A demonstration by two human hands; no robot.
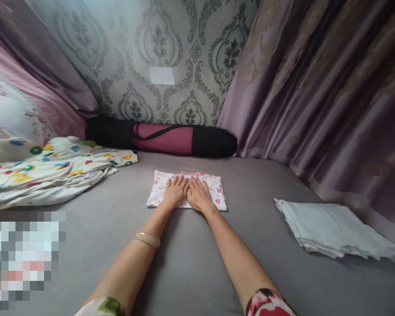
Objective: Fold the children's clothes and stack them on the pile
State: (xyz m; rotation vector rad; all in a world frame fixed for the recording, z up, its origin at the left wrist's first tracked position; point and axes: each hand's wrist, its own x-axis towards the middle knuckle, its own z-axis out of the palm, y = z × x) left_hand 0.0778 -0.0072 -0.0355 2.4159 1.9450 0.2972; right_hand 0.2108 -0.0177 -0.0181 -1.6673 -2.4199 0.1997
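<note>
A folded white cloth (219, 193) with pink and red hearts lies flat on the grey bedsheet in front of me; what garment it is, if any, I cannot make out. My left hand (176, 191) rests palm down on its left-middle part, fingers stretched away from me. Beside it, my right hand (198, 193) presses flat on the right-middle part, thumb close to the left hand. Both hands cover the centre of the cloth. A pale bangle (147, 239) circles my left forearm.
To the right lies a folded pale cloth (339, 226). A crumpled white cover with colourful shapes (62, 166) spreads at the left. Along the wall rests a long black and maroon bag (164, 138). Purple curtains (303, 87) hang at the right. The lower left corner is pixelated.
</note>
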